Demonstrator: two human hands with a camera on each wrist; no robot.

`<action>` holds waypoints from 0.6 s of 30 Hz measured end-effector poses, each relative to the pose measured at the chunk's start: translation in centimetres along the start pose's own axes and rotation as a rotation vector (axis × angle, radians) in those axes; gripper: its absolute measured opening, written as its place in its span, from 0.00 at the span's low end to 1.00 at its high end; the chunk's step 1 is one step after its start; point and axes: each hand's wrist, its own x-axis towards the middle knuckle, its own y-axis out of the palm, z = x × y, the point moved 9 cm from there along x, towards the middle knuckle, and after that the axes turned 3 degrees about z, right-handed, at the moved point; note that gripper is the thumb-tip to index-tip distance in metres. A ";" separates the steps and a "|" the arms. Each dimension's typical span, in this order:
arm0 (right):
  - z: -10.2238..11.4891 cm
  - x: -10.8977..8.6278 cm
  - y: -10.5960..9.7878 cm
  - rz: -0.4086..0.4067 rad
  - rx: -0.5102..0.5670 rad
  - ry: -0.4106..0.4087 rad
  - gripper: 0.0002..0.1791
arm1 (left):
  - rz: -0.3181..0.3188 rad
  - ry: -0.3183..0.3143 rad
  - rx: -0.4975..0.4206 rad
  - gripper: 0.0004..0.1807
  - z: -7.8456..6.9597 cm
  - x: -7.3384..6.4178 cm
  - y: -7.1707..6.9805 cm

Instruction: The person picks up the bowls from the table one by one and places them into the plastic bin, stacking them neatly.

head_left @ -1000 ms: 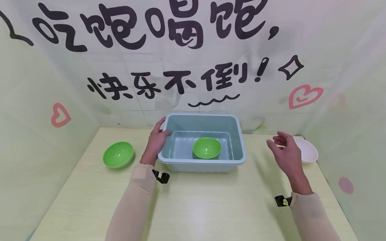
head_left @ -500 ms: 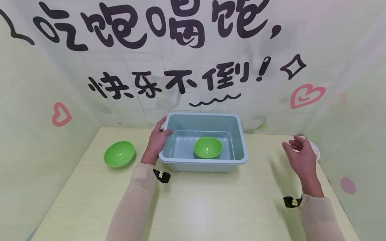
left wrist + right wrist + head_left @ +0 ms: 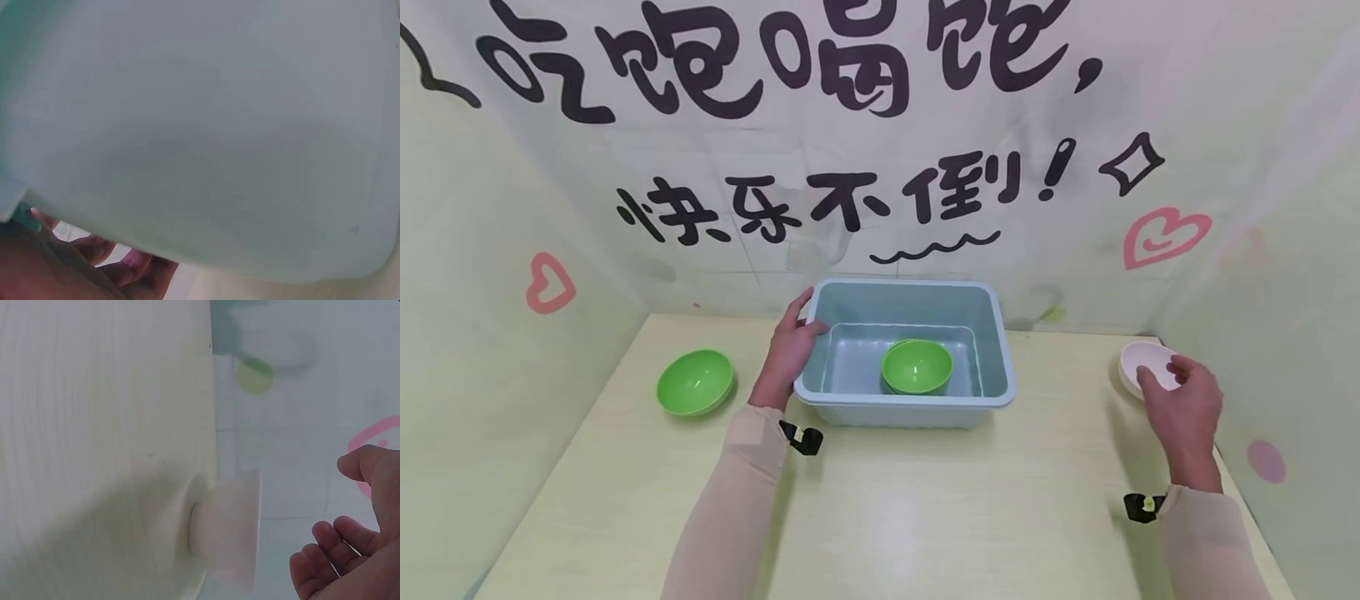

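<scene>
With its thumb over the rim, my left hand (image 3: pixel 788 354) grips the left side of a light blue plastic tub (image 3: pixel 902 417). Inside the tub sits a green bowl (image 3: pixel 917 367), a second green edge showing just behind it. A white bowl (image 3: pixel 1141 357) stands upright at the table's far right corner. Over its near right side hovers my right hand (image 3: pixel 1183 408), thumb and fingers spread apart and holding nothing. In the right wrist view the right fingers (image 3: pixel 334 547) are beside the white bowl's rim, with a gap between.
Another green bowl (image 3: pixel 695 383) stands on the pale wooden table (image 3: pixel 895 508), left of the tub. Hanging sheets with printed characters and hearts enclose the table at the back (image 3: pixel 737 292) and both sides, close behind the tub and the white bowl.
My right hand has moved rightward, across in front of the white bowl, to its near right side. My left hand keeps its grip on the tub.
</scene>
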 end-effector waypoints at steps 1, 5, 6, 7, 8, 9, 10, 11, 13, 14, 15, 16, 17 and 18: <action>-0.4 0.1 0.0 0.000 -0.006 0.004 0.37 | 0.000 -0.001 0.004 0.39 0.0 0.1 0.0; -1.9 0.5 0.0 0.017 -0.042 0.032 0.40 | -0.004 -0.004 0.010 0.39 0.0 0.2 0.1; -2.2 0.6 0.0 0.019 -0.058 0.038 0.42 | -0.005 -0.003 0.010 0.39 0.0 0.2 0.1; -2.4 0.7 0.0 0.020 -0.071 0.047 0.43 | -0.005 -0.002 0.010 0.39 0.0 0.2 0.0; -2.7 0.7 0.0 0.023 -0.084 0.057 0.45 | -0.006 0.000 0.008 0.39 0.0 0.2 0.0; -2.9 0.8 0.1 0.023 -0.096 0.066 0.47 | -0.005 0.002 0.008 0.39 0.0 0.2 0.0; -3.2 0.9 0.0 0.020 -0.107 0.075 0.48 | -0.004 0.003 0.007 0.39 0.0 0.2 0.0; -3.4 1.0 0.0 0.019 -0.117 0.084 0.50 | -0.003 0.004 0.004 0.39 0.0 0.2 0.0; -3.9 1.1 -0.1 0.019 -0.122 0.104 0.53 | -0.001 0.003 0.002 0.39 0.0 0.2 0.0; -4.1 1.1 -0.1 0.021 -0.125 0.111 0.54 | 0.000 0.002 0.001 0.39 0.0 0.2 0.1; -4.3 1.2 -0.1 0.023 -0.124 0.118 0.55 | 0.000 0.001 0.001 0.39 0.1 0.2 0.1; -4.5 1.2 -0.1 0.027 -0.119 0.126 0.56 | 0.000 -0.002 0.000 0.39 0.1 0.2 0.1; -4.7 1.2 -0.1 0.033 -0.111 0.137 0.57 | 0.000 -0.001 0.001 0.39 0.1 0.2 0.1; -4.9 1.2 -0.1 0.039 -0.099 0.148 0.58 | -0.001 -0.001 0.001 0.39 0.1 0.2 0.1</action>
